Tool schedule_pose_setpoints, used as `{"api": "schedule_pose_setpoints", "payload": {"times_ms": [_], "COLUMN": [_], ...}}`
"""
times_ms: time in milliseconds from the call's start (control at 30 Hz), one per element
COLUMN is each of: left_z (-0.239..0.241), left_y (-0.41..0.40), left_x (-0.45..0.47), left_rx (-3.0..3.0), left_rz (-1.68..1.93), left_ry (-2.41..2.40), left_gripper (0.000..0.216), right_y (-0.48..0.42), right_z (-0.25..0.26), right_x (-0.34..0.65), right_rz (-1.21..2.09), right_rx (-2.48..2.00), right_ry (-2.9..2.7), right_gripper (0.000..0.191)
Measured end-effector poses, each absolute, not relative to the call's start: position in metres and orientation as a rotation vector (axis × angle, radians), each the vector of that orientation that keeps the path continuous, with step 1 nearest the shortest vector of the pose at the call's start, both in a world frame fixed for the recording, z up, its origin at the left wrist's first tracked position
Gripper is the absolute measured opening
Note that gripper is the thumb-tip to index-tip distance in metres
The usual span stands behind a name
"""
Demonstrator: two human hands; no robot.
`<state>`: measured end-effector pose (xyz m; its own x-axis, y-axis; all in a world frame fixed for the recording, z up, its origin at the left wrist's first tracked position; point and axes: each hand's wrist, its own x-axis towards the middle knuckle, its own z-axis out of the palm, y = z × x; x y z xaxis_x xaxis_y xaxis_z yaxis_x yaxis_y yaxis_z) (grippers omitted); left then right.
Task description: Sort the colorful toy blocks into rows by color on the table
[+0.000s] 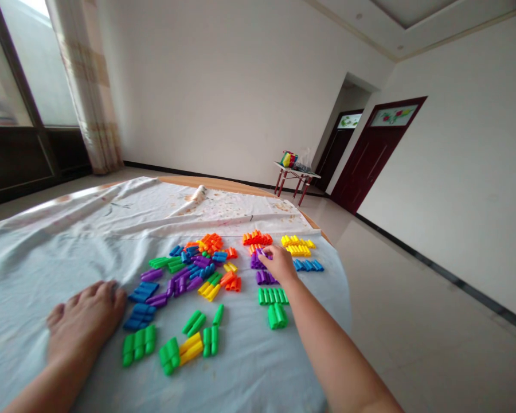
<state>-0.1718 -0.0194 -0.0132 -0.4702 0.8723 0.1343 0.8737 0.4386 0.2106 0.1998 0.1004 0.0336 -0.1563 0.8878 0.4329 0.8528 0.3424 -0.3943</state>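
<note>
Many small plastic tube blocks lie on a pale cloth (69, 246) over a round table. A mixed pile (198, 267) sits mid-table. Sorted rows lie to its right: orange (257, 237), yellow (298, 245), blue (308, 265), purple (258, 263) and green (272, 296). My right hand (278, 263) reaches over the purple row, fingers pinched on a purple block at its top. My left hand (86, 321) rests flat on the cloth, fingers stretched out, beside loose blue blocks (140, 303) and green blocks (138, 343).
The cloth's far part is stained and wrinkled. The table edge curves close on the right, with tiled floor beyond. A small red-legged table (296, 176) with coloured things stands by the far wall near dark red doors (372, 155). A window and curtain are at left.
</note>
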Motion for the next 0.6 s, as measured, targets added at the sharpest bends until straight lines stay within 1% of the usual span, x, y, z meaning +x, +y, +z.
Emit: {"api": "schedule_pose_setpoints", "payload": {"times_ms": [167, 333, 500, 600], "left_z": [-0.019, -0.019, -0.017, -0.017], "left_y": [-0.017, -0.017, -0.019, -0.019], "left_x": [-0.175, -0.174, -0.172, -0.172], "left_rx": [-1.578, -1.571, -1.572, -1.569], "left_rz": [-0.339, -0.336, -0.376, -0.392], "left_ry": [-2.626, -2.639, -2.631, -2.63], "left_gripper": [0.055, 0.055, 0.055, 0.054], "right_y": [0.118, 0.118, 0.101, 0.081], "right_z": [0.021, 0.02, 0.031, 0.03], "right_x": [0.196, 0.191, 0.181, 0.165], "right_rz": [-0.029, -0.044, -0.059, 0.056], "right_rx": [-1.708, -1.729, -1.566, -1.313], "right_ry": [-2.081, -2.097, -2.128, -2.257], "right_gripper": [0.017, 0.018, 0.022, 0.019]}}
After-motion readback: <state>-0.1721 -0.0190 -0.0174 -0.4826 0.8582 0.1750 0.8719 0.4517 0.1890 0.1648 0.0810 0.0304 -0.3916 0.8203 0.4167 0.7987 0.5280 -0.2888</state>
